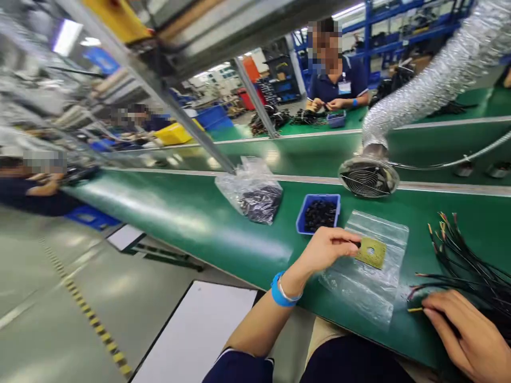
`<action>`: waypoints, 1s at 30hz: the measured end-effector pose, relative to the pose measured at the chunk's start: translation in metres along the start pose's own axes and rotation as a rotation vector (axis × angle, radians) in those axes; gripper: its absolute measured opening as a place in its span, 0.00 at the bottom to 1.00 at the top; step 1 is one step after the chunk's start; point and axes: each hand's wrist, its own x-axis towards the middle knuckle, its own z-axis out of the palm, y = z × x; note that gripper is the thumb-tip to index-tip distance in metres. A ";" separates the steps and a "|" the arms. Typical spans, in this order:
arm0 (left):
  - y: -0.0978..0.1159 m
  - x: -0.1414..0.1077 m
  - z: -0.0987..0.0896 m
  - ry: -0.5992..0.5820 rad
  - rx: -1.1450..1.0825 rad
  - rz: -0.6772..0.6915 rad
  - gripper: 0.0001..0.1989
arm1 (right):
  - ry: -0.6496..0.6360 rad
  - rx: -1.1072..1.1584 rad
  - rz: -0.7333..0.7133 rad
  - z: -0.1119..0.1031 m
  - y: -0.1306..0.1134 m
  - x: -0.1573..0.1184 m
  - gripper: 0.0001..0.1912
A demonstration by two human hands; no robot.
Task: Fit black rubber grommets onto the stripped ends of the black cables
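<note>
My left hand (325,249) is closed in a pinch on a small black part (356,244), at the left edge of a square yellow-green sponge-like pad (377,259) with a hole in it. Under the pad lies a clear zip bag (389,295). At the lower right, my right hand (465,330) has its thumb and fingers closed on a cable, and a yellow wire end (415,309) sticks out past the fingertips. Beside it spreads a bundle of black cables (475,266) with bared coloured ends. A blue bin (298,222) of small black parts stands beyond my left hand.
A clear plastic bag (255,194) of black pieces sits farther left on the green table (179,218). A silver extraction duct (415,85) hangs down to a round grille (369,178). A co-worker (335,80) sits across the bench; others are at the left.
</note>
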 end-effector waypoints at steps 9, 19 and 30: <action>-0.015 0.028 0.059 -0.234 1.164 0.264 0.20 | 0.129 0.046 -0.009 -0.012 -0.015 0.016 0.11; -0.009 0.029 0.070 -0.273 1.317 0.201 0.18 | 0.173 0.053 0.002 -0.011 -0.017 0.021 0.09; -0.025 -0.033 0.101 0.123 -0.568 -0.306 0.19 | 0.329 0.096 0.010 -0.015 -0.025 0.025 0.10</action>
